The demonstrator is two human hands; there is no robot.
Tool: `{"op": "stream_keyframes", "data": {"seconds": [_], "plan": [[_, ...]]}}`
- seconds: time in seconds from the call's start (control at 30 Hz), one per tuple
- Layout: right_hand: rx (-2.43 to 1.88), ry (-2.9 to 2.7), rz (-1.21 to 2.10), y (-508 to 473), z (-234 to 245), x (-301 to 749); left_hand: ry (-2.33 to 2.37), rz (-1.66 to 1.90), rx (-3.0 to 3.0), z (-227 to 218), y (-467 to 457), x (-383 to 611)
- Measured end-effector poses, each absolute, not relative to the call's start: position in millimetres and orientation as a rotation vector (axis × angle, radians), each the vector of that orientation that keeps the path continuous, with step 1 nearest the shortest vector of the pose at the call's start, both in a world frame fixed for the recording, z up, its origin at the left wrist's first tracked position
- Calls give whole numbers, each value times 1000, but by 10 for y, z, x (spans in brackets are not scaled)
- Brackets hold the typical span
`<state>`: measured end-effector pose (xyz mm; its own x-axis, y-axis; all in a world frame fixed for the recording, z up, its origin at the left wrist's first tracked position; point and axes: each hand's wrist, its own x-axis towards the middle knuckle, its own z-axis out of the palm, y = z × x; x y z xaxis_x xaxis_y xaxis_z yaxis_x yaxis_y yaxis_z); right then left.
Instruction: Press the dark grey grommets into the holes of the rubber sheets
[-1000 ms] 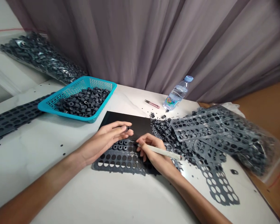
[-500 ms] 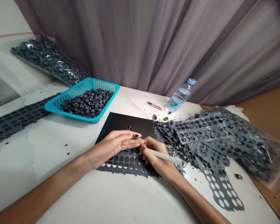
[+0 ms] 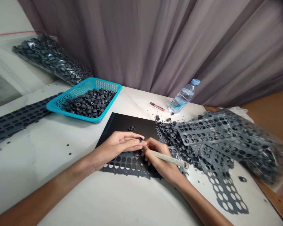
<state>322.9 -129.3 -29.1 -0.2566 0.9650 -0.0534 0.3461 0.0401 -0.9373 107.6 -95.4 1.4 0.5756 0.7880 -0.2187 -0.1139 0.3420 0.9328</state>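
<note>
My left hand [image 3: 114, 147] is closed on a small dark rubber ring [image 3: 140, 139], held at the fingertips with the thumb against it. My right hand [image 3: 160, 155] grips a pen-like tool with a pale wrapped handle [image 3: 168, 158]. The tool's tip is hidden by the fingers, close beside my left fingertips. Under both hands lie a black board [image 3: 122, 121] and a dark rubber sheet punched with round holes [image 3: 124, 162]. Two loose rubber rings [image 3: 132, 128] rest on the board just beyond my left hand.
A blue basket [image 3: 52, 108] of rubber pieces stands at left, before a filled clear bag [image 3: 47, 58]. Small scissors [image 3: 157, 106] and a water bottle [image 3: 182, 97] are at the back. Rubber pieces [image 3: 171, 133], punched sheets [image 3: 205, 128] and another bag [image 3: 264, 157] crowd the right.
My left thumb has come over onto the rubber ring, and the ring has tipped from upright to a slant. My right hand with its tool has barely moved.
</note>
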Motion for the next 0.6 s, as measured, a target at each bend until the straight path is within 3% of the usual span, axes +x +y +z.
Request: {"op": "stream_keyframes", "data": {"seconds": [0.2,0.4,0.47,0.6], "plan": [[-1352,-1663,1222,-1296,-294,3226,856,715,1205,97,-924,1056],[-1380,-1695,1173,-1300,-254,3192,1748,1371,1990,275,-520,368],[-1390,-1748,1071,-1330,-229,3176,1946,1334,2223,245,-345,90],[-1340,-1858,866,-1430,-150,3159,1883,1235,2472,156,-197,-120]]}}
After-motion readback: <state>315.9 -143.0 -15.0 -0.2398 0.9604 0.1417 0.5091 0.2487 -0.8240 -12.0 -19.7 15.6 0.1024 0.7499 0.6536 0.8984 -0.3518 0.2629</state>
